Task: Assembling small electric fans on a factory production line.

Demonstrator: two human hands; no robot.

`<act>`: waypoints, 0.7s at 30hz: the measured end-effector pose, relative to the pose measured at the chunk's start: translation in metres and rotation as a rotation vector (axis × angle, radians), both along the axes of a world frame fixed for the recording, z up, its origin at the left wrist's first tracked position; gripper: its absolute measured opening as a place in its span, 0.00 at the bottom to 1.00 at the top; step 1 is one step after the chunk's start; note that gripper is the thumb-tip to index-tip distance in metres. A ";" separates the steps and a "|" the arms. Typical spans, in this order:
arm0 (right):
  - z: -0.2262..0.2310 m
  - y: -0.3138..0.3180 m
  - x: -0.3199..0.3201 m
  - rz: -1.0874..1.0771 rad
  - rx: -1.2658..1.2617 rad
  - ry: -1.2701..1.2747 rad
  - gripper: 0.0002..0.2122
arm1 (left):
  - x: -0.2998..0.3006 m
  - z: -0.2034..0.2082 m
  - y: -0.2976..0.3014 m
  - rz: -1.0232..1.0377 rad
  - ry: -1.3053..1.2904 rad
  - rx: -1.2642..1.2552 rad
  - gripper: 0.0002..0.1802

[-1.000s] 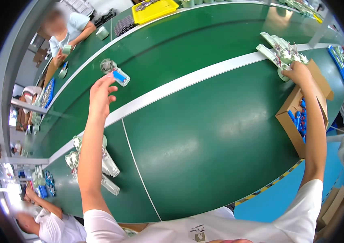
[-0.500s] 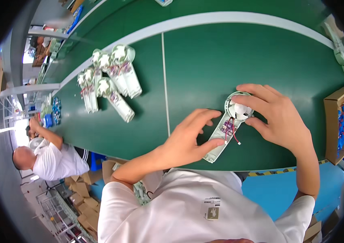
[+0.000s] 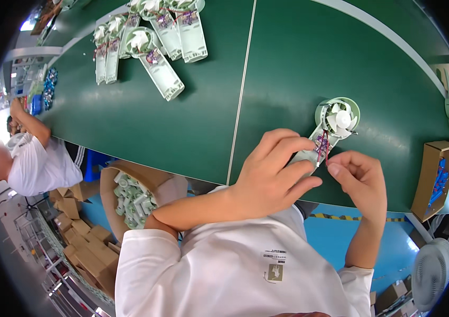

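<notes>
A pale green handheld fan (image 3: 340, 115) lies on the green work table, white blades facing up. Its opened handle shows a small purple circuit board (image 3: 321, 142) with thin red and dark wires (image 3: 327, 150). My left hand (image 3: 272, 177) holds the handle, its fingers lying across the shell and hiding the lower end. Beside the handle, my right hand (image 3: 360, 177) pinches a thin wire between thumb and forefinger. The wire's tip is hidden in that pinch.
Several similar open fans (image 3: 161, 71) lie together at the far left. A cardboard box (image 3: 426, 179) with blue cylindrical cells stands at the right edge. Left below the table, a carton (image 3: 109, 195) holds pale green parts. Another person (image 3: 39, 164) sits at the left.
My right hand has left the fan head and come down to the wires. My left hand has closed in over the handle. The view has shifted, so the table sits higher.
</notes>
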State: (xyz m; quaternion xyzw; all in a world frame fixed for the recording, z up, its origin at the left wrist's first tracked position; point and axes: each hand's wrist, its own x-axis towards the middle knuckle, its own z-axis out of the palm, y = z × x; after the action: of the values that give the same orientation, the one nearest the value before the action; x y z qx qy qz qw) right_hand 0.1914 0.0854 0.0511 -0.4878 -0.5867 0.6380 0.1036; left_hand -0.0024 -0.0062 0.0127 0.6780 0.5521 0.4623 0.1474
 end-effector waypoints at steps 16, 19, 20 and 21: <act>-0.004 -0.013 -0.015 -0.139 -0.017 0.086 0.03 | 0.010 -0.015 0.010 0.041 -0.134 0.079 0.11; -0.004 -0.012 -0.015 -0.138 0.029 0.105 0.04 | 0.011 -0.014 0.010 0.039 -0.162 0.059 0.10; -0.004 -0.011 -0.016 -0.135 0.033 0.119 0.04 | 0.011 -0.013 0.011 0.041 -0.166 0.061 0.10; -0.002 -0.010 -0.016 -0.133 0.035 0.117 0.04 | 0.011 -0.013 0.011 0.038 -0.178 0.055 0.10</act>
State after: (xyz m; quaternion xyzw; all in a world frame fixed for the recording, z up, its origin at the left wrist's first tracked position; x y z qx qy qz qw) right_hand 0.1752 0.0752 0.0489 -0.4855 -0.5571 0.6469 0.1884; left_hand 0.0085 0.0045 -0.0005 0.6272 0.5368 0.5385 0.1686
